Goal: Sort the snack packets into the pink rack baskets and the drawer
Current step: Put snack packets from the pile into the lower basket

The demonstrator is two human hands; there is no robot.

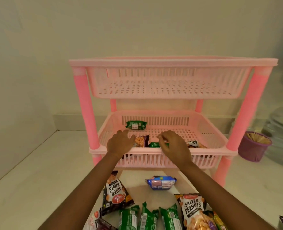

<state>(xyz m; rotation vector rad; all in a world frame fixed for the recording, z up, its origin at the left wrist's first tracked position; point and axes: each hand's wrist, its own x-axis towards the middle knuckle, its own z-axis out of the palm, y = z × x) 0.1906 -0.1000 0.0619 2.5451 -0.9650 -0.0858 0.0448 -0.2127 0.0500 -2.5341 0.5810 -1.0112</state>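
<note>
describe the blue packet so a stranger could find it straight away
Start at the pink plastic rack. On the white counter just before its lower basket lies a blue biscuit packet, alone. It is the only blue one; the others are green or peanut bags.

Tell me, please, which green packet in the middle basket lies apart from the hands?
The green packet at the back left of the middle basket. It lies alone near the rear wall, while the other green packet sits at the front rim under the right hand.

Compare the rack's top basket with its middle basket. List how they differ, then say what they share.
The top basket shows no packets; the middle basket holds several, including a green packet at its back. Both hands, left hand and right hand, reach over the middle basket, none over the top. Both are pink slotted plastic.
</note>
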